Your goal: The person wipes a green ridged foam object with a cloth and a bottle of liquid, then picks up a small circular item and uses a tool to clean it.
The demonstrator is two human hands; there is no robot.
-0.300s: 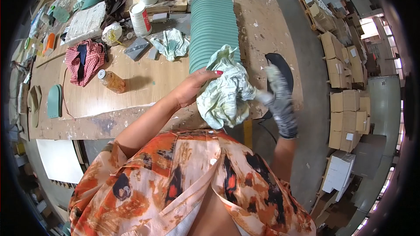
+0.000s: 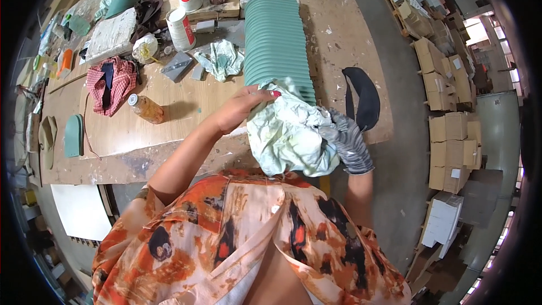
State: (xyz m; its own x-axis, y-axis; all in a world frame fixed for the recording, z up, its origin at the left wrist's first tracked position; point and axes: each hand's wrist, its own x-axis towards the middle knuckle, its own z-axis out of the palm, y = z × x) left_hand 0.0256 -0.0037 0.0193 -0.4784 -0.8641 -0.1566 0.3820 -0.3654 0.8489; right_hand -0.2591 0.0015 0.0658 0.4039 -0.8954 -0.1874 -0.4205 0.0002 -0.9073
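A crumpled pale green-and-white cloth (image 2: 291,135) hangs in front of me at the table's near edge. My bare left hand (image 2: 240,108) pinches its upper left part, thumb on top. On my right hand (image 2: 349,142) is a striped grey knit glove, closed on the cloth's right side; its fingertips are partly hidden in the folds. Just beyond the cloth lies a long row of thin green pieces (image 2: 275,39) packed face to face, and the cloth covers its near end.
Left on the table are a glass jar (image 2: 147,108), a red checked cloth (image 2: 111,86), another crumpled rag (image 2: 221,60), a grey block (image 2: 177,66) and a green sole-shaped piece (image 2: 73,135). White cans (image 2: 180,29) stand farther back. A black curved strap (image 2: 364,99) lies right; cardboard boxes (image 2: 449,158) line the aisle.
My gloved right hand has moved in from the right and taken hold of the cloth. The cloth is now spread wider and sits lower; my left hand keeps its grip.
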